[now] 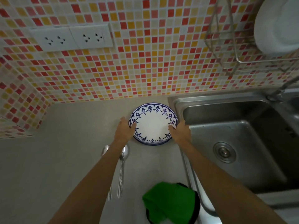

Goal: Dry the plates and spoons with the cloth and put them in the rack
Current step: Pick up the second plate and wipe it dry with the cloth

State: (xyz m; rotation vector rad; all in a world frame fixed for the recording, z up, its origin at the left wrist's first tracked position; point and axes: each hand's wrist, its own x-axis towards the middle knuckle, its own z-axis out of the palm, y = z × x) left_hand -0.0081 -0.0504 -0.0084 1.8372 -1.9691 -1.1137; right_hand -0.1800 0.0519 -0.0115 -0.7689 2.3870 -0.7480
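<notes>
A white plate with a blue patterned rim [152,123] lies on the grey counter near the tiled wall, seemingly on top of another plate. My left hand [125,129] grips its left edge, thumb on the rim. Its right edge is held the same way by my right hand [179,130]. Two metal spoons [122,168] lie on the counter under my left forearm; one is mostly hidden. A green cloth [168,202] lies bunched near the counter's front edge. At the upper right a wire rack [252,61] hangs on the wall with a white plate [278,26] standing in it.
A steel sink [234,143] with a round drain sits right of the plate, with a tap [281,89] at its back. Two wall sockets [72,38] are on the mosaic tiles at the upper left. A tiled side wall bounds the counter [56,159] at the left.
</notes>
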